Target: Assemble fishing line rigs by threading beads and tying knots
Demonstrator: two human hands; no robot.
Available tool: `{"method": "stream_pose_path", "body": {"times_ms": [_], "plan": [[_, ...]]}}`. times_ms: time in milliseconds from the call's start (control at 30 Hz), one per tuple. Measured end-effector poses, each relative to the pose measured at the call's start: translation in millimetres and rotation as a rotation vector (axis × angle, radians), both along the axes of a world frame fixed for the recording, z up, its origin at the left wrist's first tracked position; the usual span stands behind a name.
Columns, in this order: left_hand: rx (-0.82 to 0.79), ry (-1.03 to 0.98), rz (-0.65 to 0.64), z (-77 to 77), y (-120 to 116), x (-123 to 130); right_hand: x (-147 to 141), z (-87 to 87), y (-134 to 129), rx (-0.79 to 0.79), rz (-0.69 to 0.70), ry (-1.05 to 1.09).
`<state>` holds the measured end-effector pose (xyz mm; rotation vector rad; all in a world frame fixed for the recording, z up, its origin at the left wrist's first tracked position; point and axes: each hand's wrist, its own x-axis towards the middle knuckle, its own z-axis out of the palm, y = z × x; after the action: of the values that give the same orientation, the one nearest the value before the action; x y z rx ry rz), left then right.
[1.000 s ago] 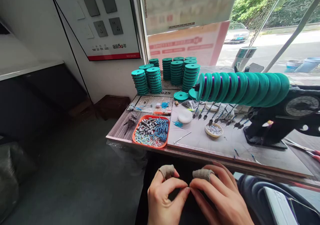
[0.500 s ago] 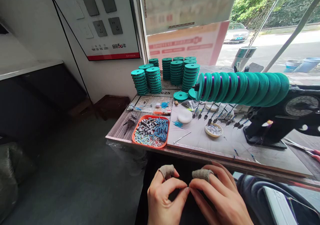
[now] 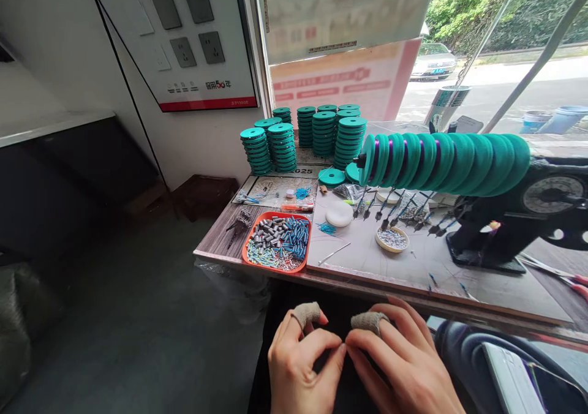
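Observation:
Below the table's front edge, my left hand (image 3: 305, 362) and my right hand (image 3: 399, 356) meet fingertip to fingertip. Thumb and index finger are pinched together on each. Whatever sits between the tips is too small to make out. A beige finger wrap (image 3: 307, 313) covers a finger of the left hand, and a similar wrap (image 3: 369, 323) is on the right. Closest on the table is an orange tray (image 3: 245, 256) of grey cylinders, blue springy pieces and tiny parts. A row of teal spools (image 3: 445, 163) hangs on a black machine (image 3: 496, 218), with small dark weights dangling beneath.
Stacked teal discs (image 3: 281, 147) stand at the back by the window. On the board lie a round white lid (image 3: 339, 214), a small dish (image 3: 391, 248) of tiny pieces and a thin rod (image 3: 334, 253). Scissors (image 3: 555, 270) and a phone (image 3: 558, 389) are at right.
Both hands have shifted very slightly left, still pinched together at the fingertips. Nothing on the table has moved.

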<state>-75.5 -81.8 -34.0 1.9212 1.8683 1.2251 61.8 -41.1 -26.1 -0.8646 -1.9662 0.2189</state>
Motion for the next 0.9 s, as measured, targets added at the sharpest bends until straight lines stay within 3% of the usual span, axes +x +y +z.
{"method": "stream_pose_path", "body": {"times_ms": [500, 733, 900], "plan": [[0.077, 0.138, 0.023, 0.6, 0.1, 0.9, -1.8, 1.8, 0.4, 0.024, -0.014, -0.039], [0.133, 0.160, 0.036, -2.8, -1.3, 1.0, 8.7, 11.9, 6.5, 0.052, 0.073, -0.209], [0.151, 0.163, 0.042, -3.3, -1.5, 2.3, 10.2, 15.3, 7.5, 0.056, 0.059, -0.201]]}}
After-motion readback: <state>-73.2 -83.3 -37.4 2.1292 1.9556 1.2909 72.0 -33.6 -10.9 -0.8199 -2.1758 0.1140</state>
